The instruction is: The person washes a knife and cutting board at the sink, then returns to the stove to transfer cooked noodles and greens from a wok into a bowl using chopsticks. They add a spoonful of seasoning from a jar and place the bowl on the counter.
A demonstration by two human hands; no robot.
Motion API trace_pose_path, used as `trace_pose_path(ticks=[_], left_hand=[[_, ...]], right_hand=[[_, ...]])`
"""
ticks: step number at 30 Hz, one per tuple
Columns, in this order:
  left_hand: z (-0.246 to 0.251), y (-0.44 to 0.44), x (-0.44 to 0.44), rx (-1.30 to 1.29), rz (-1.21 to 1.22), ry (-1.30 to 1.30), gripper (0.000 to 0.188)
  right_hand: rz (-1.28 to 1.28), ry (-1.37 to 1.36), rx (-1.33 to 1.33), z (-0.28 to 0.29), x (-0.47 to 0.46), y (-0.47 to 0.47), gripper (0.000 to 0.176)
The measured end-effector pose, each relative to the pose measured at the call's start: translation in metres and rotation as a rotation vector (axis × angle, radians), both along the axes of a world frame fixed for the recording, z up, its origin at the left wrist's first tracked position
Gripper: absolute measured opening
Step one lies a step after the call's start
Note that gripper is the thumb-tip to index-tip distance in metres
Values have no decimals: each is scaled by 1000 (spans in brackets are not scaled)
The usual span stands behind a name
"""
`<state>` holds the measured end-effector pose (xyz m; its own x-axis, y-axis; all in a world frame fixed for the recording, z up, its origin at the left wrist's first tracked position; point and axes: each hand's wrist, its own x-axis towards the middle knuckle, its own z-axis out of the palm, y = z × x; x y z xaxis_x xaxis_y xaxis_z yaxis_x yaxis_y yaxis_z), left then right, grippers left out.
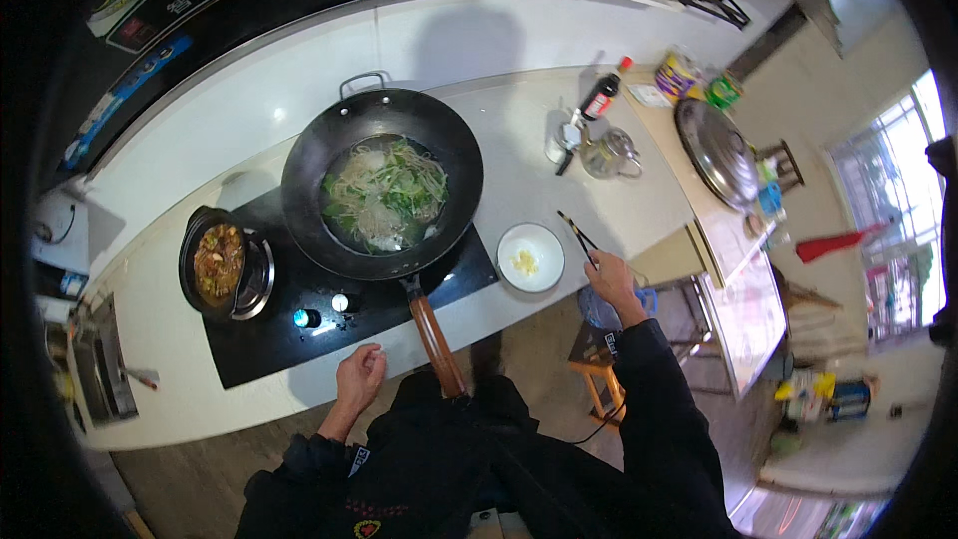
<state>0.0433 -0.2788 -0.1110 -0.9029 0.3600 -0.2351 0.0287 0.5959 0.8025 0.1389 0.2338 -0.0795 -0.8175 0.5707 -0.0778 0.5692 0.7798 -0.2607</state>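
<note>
In my right hand is a pair of dark chopsticks, their tips over the counter to the right of a white bowl. Small yellowish bits, perhaps minced garlic, lie in the bowl. My left hand hovers at the counter's front edge, fingers loosely curled and apart, holding nothing. Between and beyond my hands a large black wok sits on the stove. Pale noodle-like strands and leafy greens lie in liquid inside it. Its wooden handle points towards my body.
Left of the wok, a black pot holds brown stew by a burner ring on the black glass cooktop. A glass teapot and a sauce bottle stand back right. Further right lies a large metal lid; a wooden stool is below.
</note>
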Motion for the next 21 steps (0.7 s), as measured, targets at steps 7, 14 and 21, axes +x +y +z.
trace_pose_path(ticks=[7,14,21], left_hand=[[1,29,64,-472,-235,-345,38],[17,145,88,-168,-115,-356,47],[15,222,68,15,-55,-324,54]], right_hand=[[275,-208,34,-53,-73,71,32],[393,-272,-45,-58,-99,89,30],[306,6,-223,-61,-116,95,26]])
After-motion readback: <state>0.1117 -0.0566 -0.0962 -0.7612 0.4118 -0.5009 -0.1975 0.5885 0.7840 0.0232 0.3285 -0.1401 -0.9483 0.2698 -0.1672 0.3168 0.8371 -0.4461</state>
